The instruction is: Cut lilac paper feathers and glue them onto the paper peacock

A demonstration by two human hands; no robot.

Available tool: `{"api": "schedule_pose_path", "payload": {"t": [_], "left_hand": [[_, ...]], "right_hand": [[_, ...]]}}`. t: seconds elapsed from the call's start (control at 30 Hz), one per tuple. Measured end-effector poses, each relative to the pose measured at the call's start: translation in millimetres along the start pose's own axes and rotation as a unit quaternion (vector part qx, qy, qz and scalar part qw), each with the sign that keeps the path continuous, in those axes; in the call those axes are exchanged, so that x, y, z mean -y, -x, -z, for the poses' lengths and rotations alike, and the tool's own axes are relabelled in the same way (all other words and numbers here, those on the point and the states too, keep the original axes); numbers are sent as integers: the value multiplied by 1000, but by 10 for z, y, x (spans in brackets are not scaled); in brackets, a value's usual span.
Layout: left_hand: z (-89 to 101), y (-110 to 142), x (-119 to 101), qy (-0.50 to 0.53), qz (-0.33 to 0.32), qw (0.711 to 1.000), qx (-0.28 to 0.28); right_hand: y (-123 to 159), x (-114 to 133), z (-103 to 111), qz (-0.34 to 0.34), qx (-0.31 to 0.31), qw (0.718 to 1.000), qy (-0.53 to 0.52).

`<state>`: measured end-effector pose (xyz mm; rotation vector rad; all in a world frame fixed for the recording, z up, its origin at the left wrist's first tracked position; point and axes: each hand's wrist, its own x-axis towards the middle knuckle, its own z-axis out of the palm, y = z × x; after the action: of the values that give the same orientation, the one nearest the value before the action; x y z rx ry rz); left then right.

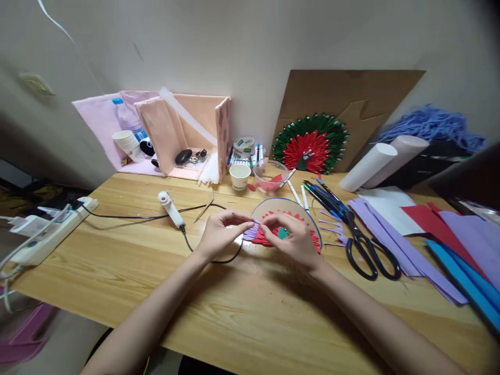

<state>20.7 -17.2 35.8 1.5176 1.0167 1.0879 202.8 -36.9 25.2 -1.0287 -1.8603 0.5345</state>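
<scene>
the left hand (222, 234) and the right hand (292, 240) are closing thumb and finger on a small purple piece (257, 222), pinching it between them over the left edge of a round board (283, 203). the board is lying on the wooden table (234, 323), carrying red petals (262, 238), purple petals (250, 233) and a green centre. for good handling, both pinches should probably be staying light and level, since hard squeezing could be creasing the piece; the wrists should be hovering clear of the petals.

a white corded tool (171, 211) is lying beyond the left forearm, its black cable curving toward the board. black-handled scissors (363, 242) are resting to the right, near purple sheets (385, 234). a paper cup (239, 177) and a clear bowl (265, 183) are standing behind the board. a cardboard sheet (344, 91) is leaning against the grey wall (242, 41), with a red-and-green petalled piece (308, 148) showing in front.
</scene>
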Motion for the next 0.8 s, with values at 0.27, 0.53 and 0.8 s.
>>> {"api": "schedule_pose_path", "payload": {"t": [0.27, 0.53, 0.8], "left_hand": [[59, 9, 63, 14, 15, 1000, -15], [40, 48, 89, -33, -33, 998, -31], [37, 79, 47, -109, -126, 985, -42]], "right_hand": [[-23, -5, -136, -69, 3, 996, -60], [-17, 13, -106, -122, 9, 986, -108], [-31, 58, -88, -118, 8, 986, -117]]}}
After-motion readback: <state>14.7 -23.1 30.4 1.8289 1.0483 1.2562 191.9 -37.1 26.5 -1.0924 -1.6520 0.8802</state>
